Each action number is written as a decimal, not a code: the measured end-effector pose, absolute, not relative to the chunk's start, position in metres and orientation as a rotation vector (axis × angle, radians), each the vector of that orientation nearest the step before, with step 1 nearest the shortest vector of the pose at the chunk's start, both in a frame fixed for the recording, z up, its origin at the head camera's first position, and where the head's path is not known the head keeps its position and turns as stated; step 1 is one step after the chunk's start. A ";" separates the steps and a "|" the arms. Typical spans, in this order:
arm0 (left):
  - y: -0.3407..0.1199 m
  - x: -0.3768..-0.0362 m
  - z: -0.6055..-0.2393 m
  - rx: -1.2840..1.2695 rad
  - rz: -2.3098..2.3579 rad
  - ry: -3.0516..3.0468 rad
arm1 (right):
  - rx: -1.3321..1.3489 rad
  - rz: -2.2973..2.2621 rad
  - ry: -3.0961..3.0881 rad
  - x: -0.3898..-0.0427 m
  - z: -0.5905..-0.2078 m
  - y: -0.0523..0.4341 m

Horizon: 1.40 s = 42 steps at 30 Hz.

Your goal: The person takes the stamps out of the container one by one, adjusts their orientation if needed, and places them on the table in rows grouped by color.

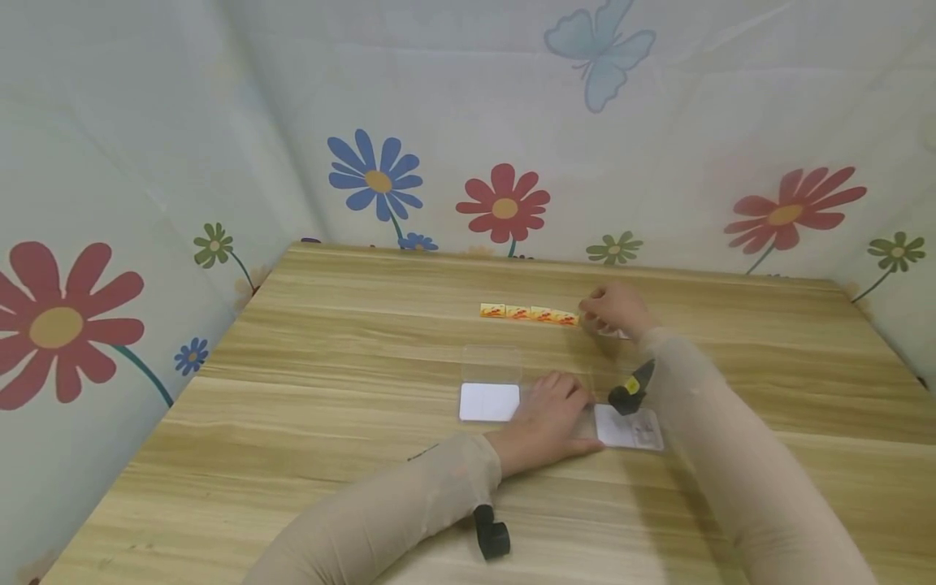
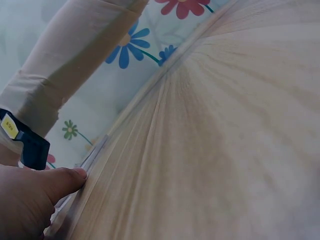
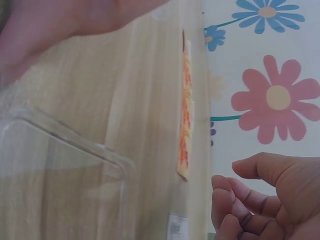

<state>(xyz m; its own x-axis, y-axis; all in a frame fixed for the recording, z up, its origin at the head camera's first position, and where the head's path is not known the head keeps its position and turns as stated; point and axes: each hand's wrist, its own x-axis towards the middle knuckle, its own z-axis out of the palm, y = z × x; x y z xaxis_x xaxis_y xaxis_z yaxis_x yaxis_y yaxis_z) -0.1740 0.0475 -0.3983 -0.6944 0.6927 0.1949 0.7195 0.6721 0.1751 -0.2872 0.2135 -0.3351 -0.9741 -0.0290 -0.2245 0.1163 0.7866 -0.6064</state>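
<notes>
My left hand [image 1: 548, 418] rests low on the wooden table [image 1: 351, 382], its thumb by the near corner of a clear plastic case [image 1: 630, 427] with a white insert. Left of its fingers lies another clear case [image 1: 490, 402] with a white insert and its transparent lid [image 1: 490, 363] folded back. Farther off, my right hand [image 1: 617, 309] is at the right end of a row of several small yellow-orange packets [image 1: 519, 313]. The right wrist view shows that hand's fingers [image 3: 250, 200] loosely curled, with a gap below the thumb and nothing held.
A small white piece [image 3: 178, 227] lies past the row's end in the right wrist view, partly under the right hand in the head view. Behind the table's far edge hangs a flowered curtain [image 1: 439, 97]. A black wrist camera [image 1: 491, 532] hangs from the left sleeve.
</notes>
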 end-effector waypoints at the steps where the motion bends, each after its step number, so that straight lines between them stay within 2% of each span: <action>1: 0.047 -0.174 -0.398 -1.173 -0.363 -2.770 | 0.063 -0.967 2.751 -0.287 -0.334 0.214; 42: 0.045 -0.174 -0.399 -1.174 -0.362 -2.762 | -0.164 -0.981 2.841 -0.250 -0.293 0.233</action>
<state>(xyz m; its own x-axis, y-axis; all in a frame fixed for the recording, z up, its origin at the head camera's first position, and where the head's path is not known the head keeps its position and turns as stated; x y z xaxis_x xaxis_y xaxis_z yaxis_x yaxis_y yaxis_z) -0.1737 0.0454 -0.3991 -0.6925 0.6929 0.2010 0.7213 0.6709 0.1720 -0.2502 0.2330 -0.2927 -0.9854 -0.1452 -0.0885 -0.0597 0.7827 -0.6195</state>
